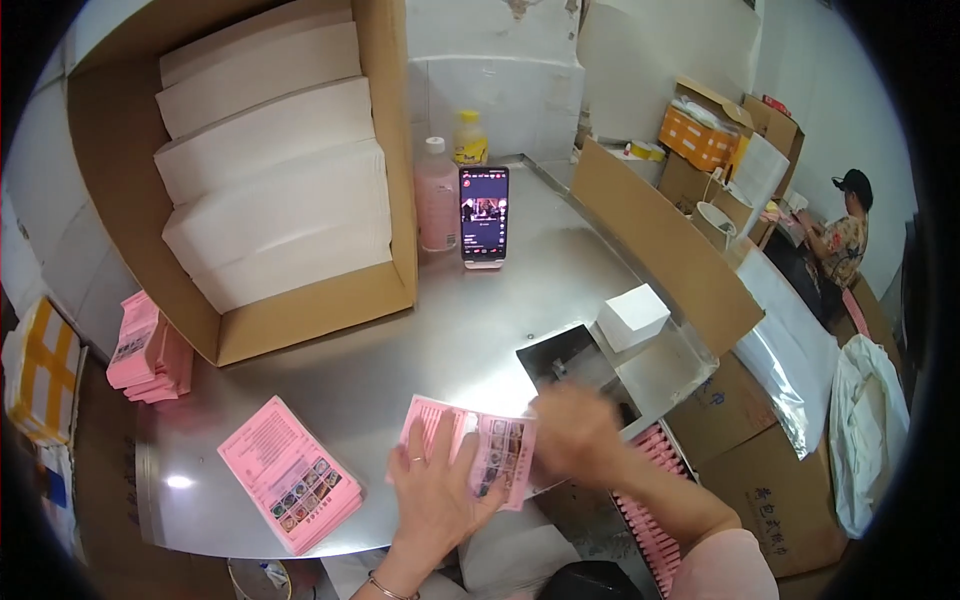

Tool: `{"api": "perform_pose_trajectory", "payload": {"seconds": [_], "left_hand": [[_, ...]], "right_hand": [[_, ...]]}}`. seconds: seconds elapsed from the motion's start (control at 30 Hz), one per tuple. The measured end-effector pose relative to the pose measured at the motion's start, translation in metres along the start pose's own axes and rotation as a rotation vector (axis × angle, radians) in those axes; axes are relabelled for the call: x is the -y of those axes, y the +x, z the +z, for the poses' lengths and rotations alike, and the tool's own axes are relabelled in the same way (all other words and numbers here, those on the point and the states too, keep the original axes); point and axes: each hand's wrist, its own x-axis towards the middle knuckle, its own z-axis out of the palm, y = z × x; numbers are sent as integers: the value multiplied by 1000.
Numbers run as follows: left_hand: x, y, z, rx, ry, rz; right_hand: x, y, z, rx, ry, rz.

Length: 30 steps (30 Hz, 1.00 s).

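My left hand [440, 485] lies flat with fingers spread on a pink printed paper packet [505, 455] at the front of the metal table. Something white shows between the fingers, in the middle of the packet. At the packet's right edge is my right hand [578, 435], smeared by motion, so its fingers cannot be made out. Left of my left hand rests a neat stack of pink printed packets [290, 475]. Just beyond my right hand is a dark rectangular opening [570, 365] in the tabletop, with a white block of folded paper [633, 318] beside it.
A large cardboard box [315, 335] with stacks of white paper [290, 230] stands at the back left. Behind the work area are a phone [484, 215], a pink bottle [436, 195] and a yellow bottle [470, 138]. More pink packets [150, 350] sit far left. A person [845, 235] works at right.
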Motion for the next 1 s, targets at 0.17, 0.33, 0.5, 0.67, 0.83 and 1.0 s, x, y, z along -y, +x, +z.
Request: {"api": "perform_pose_trajectory", "payload": {"seconds": [0.17, 0.33, 0.5, 0.67, 0.83, 1.0], "left_hand": [[-14, 11, -4, 116, 23, -149], [-5, 8, 3, 16, 12, 6], [-15, 15, -15, 128, -44, 19], [-9, 6, 15, 94, -136, 178], [-6, 14, -15, 102, -199, 46], [-20, 3, -4, 102, -304, 118]], "right_hand": [[-115, -6, -42, -188, -819, 241], [-131, -15, -36, -18, -485, 494], [-143, -18, -36, -52, -390, 494], [-117, -20, -33, -183, -308, 339], [43, -43, -16, 211, 20, -179], [17, -8, 31, 516, -105, 0]]}}
